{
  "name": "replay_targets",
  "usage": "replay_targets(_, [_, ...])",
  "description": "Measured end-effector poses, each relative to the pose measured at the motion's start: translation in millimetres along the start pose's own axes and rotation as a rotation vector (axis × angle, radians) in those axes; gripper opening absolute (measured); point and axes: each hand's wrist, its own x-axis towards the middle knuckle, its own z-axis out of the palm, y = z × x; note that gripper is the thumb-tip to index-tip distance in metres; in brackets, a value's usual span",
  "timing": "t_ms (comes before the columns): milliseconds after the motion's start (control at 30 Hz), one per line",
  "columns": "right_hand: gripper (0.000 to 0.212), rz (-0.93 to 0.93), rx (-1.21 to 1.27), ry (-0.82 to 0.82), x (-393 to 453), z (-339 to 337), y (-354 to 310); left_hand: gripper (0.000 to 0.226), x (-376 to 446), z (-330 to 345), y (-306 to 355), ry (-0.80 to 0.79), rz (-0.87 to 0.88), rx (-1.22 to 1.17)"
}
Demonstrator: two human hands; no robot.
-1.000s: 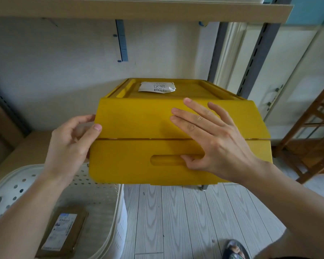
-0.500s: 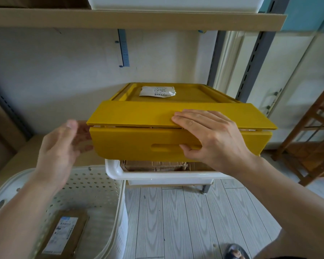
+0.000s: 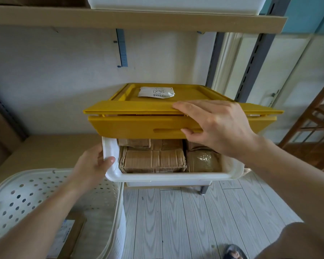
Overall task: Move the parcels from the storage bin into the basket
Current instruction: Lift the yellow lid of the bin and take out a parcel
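Observation:
A white storage bin [image 3: 176, 177] stands on the shelf with its yellow front flap [image 3: 138, 128] folded up under the yellow lid [image 3: 195, 94]. My right hand [image 3: 211, 126] grips the raised flap, fingers on top and thumb at its handle slot. Inside lie several brown cardboard parcels [image 3: 153, 160] and a plastic-wrapped parcel [image 3: 203, 161]. My left hand [image 3: 94, 165] holds the bin's left front corner, thumb over the rim. The white perforated basket [image 3: 36, 195] sits at the lower left with one labelled brown parcel [image 3: 67, 236] in it.
A wooden shelf board [image 3: 138, 17] runs overhead with a white container [image 3: 176, 4] on it. Grey metal uprights [image 3: 254, 58] stand behind the bin. A wooden rack [image 3: 316, 128] is at the right. Pale plank floor [image 3: 195, 221] lies below, with a foot [image 3: 234, 254] near the bottom edge.
My right hand has swung the yellow flap up, exposing the parcels inside. My left hand has dropped from the flap's left edge to the bin's white front corner.

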Motion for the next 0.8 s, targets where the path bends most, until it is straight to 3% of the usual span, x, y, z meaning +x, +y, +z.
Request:
replay_targets(200, [0.039, 0.035, -0.023, -0.071, 27.8, -5.6, 17.7, 0.019, -5.2, 2.8, 6.9, 0.019, 0.019, 0.041])
replay_targets(467, [0.053, 0.075, 0.034, -0.258, 49.4, -18.8, 28.9, 0.011, -3.7, 3.9, 1.1, 0.022, -0.023, 0.091])
replay_targets(800, [0.066, 0.261, 0.1, -0.469, 84.2, -24.7, 42.7, 0.014, -4.9, 7.0, 0.3, 0.03, -0.006, 0.119])
